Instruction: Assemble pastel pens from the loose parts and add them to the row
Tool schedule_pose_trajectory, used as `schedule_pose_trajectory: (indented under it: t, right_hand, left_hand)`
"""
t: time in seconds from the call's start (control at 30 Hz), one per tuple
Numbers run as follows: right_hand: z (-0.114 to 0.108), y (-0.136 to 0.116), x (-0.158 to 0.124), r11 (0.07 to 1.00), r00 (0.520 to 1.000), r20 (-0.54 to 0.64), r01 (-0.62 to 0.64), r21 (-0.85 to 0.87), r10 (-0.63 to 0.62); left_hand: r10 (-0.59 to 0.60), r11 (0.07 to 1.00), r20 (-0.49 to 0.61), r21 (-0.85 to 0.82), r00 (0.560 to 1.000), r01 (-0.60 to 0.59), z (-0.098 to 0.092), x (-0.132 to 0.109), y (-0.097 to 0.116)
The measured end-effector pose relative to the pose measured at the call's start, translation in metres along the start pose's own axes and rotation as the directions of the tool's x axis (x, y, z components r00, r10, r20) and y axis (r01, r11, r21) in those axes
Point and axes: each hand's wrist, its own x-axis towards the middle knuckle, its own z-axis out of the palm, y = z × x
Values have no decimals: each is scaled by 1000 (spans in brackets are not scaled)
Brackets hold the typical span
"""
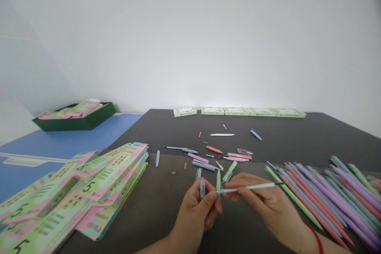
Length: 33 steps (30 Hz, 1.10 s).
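Near the front middle of the dark table, my left hand (199,205) is closed on a small blue pen part (203,189) with a label on it. My right hand (256,198) pinches a white pen refill (256,186), its dark tip pointing right. The refill's left end meets my left fingertips at a small pale blue piece. Just beyond the fingers lie a green pen barrel (218,180) and a green pen cap with a clear part (230,170). Scattered farther back are a red barrel (214,149), a purple barrel (198,158) and a white refill (222,135).
Many coloured pens (324,198) lie in a row at the right. Stacked printed boxes (110,178) cover the left front. A green tray (98,116) of packets stands on the blue surface at the back left. Several pale green boxes (236,111) line the far edge.
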Motion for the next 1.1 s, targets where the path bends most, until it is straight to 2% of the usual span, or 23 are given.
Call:
schedule_pose_trajectory:
  t: [0.17,0.33,0.5,0.67,0.9,1.0,1.1]
  right_hand:
    - [0,-6,0,1000,1000,1,-9,10,9]
    - [3,-21,-1,991,999,-24,-38,131,41]
    - [8,-27,-2,966,994,-33,-97,241,108]
    - [8,-28,1,976,997,-34,-59,211,67]
    - [-4,-28,5,995,994,51,101,-3,-101]
    - [-3,-22,6,997,996,58,69,-40,-66]
    - [1,-11,8,996,997,16,-82,47,81]
  left_hand:
    - [-37,995,69,-93,997,43,1,0,2]
    - [-78,978,204,-175,976,115,2,-2,7]
    - [-119,972,257,-168,959,166,-2,-5,9]
    - [-132,978,241,-129,962,167,-4,-7,8]
    - [-97,991,115,-84,989,107,-4,-5,9]
    - [-85,996,58,-22,995,86,-3,-2,9]
    - [-94,995,4,19,996,94,-5,1,6]
